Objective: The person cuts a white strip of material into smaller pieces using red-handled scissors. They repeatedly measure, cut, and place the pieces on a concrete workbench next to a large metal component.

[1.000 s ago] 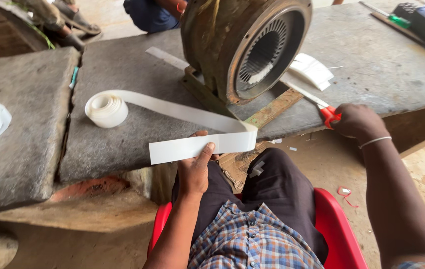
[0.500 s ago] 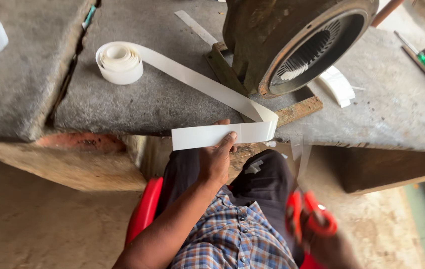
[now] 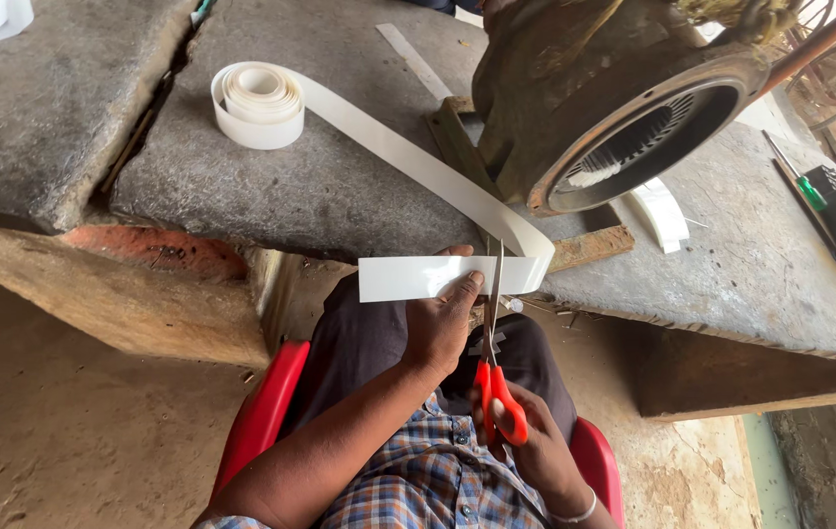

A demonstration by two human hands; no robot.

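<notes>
While the left hand (image 3: 438, 328) pinches the free end of the white strip (image 3: 418, 278) level across the lap, the right hand (image 3: 526, 446) grips orange-handled scissors (image 3: 494, 343) just right of it, blades upright and crossing the strip's long axis. Strip runs up-left to its roll (image 3: 259, 103) on the stone bench (image 3: 340, 196). No labels legible.

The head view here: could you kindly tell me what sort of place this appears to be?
Probably a motor repair workshop: a rusty electric motor housing sits on a rough grey stone workbench, beside a roll of white insulating strip that orange-handled scissors are cutting.
</notes>
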